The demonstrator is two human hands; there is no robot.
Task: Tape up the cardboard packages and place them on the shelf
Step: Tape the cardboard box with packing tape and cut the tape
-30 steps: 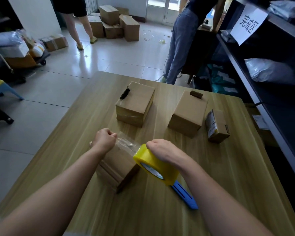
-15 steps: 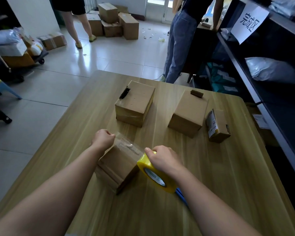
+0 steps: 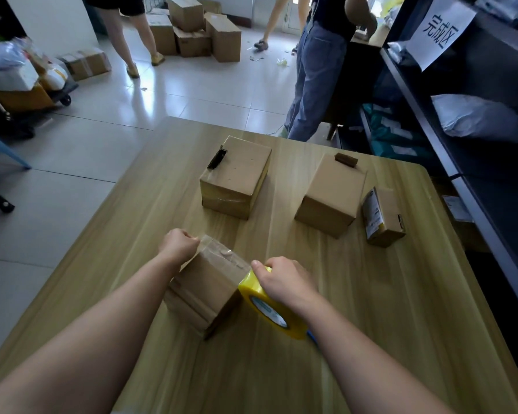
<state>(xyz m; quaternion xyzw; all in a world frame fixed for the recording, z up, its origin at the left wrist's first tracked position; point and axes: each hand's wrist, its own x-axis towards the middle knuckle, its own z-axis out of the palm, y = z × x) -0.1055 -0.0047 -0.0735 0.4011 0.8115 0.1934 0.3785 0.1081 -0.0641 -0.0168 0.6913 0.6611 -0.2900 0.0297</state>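
A small cardboard box [image 3: 205,289] lies on the wooden table [image 3: 386,309] right in front of me. A strip of clear tape [image 3: 222,252] runs across its top. My left hand [image 3: 177,245] is closed on the tape's free end at the box's far left corner. My right hand [image 3: 283,282] grips a yellow tape roll [image 3: 268,306] pressed against the box's right edge. A blue handle [image 3: 311,336] shows just behind my right wrist. Three more boxes lie further back: a middle one [image 3: 237,177], a right one [image 3: 332,195], and a small labelled one [image 3: 383,216].
A dark shelf unit [image 3: 461,174] stands along the right, with a white paper sign [image 3: 440,31] and a white bag [image 3: 476,118]. A person in jeans [image 3: 314,73] stands beyond the table. Stacked cartons [image 3: 198,31] and a loaded cart [image 3: 27,85] are on the floor.
My right hand has brought the tape roll down and left against the box's right edge, laying the strip onto the top. The left hand stays on the tape end.
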